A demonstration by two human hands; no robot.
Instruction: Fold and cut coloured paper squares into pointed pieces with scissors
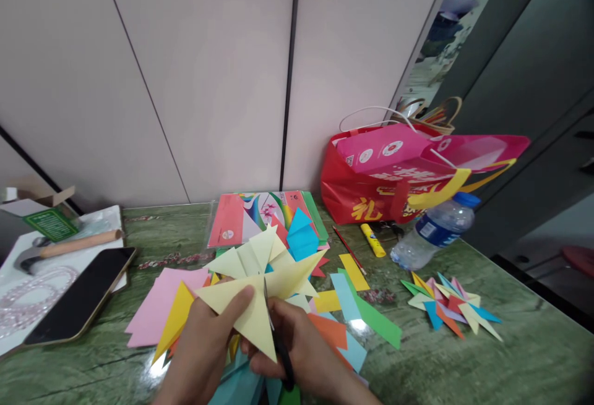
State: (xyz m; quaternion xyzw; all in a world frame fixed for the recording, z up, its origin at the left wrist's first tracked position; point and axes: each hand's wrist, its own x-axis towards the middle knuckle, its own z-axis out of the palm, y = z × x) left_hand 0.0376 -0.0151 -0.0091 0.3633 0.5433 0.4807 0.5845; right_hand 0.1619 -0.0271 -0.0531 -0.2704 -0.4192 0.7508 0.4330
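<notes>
Green marbling covers the tabletop [158, 232], and at its far left a wood-handled hammer [83, 244] lies beyond a dark-screened smartphone [83, 297]. Next come pink paper sheets [160, 309], overlapping one another, with a yellow folded piece [179, 315] beside them.

At the near middle, held above the scraps, is the cream paper [225, 297]. The left hand [206, 340] pinches it, thumb flat on top; the right hand [299, 340] is closed around the black-handled scissors [282, 355], whose blade meets the sheet. The paper should be almost weightless, crisp enough to hold a crease yet easily bent or torn; a flat pinch near the cut, fingers clear of the blade, seems the best hold (a hard squeeze would probably crumple it).

The left fingers beneath the sheet are hidden, as is most of the scissors' grip, and the blade tips are hard to make out. Rightward, overlapping paper strips [375, 318] hide each other's edges, a yellow glue stick [373, 240] lies near a red gift bag [341, 188] whose contents are mostly out of sight, and a water bottle [429, 235] leans beyond a multicoloured paper cluster [457, 306], its folds too small to follow.
</notes>
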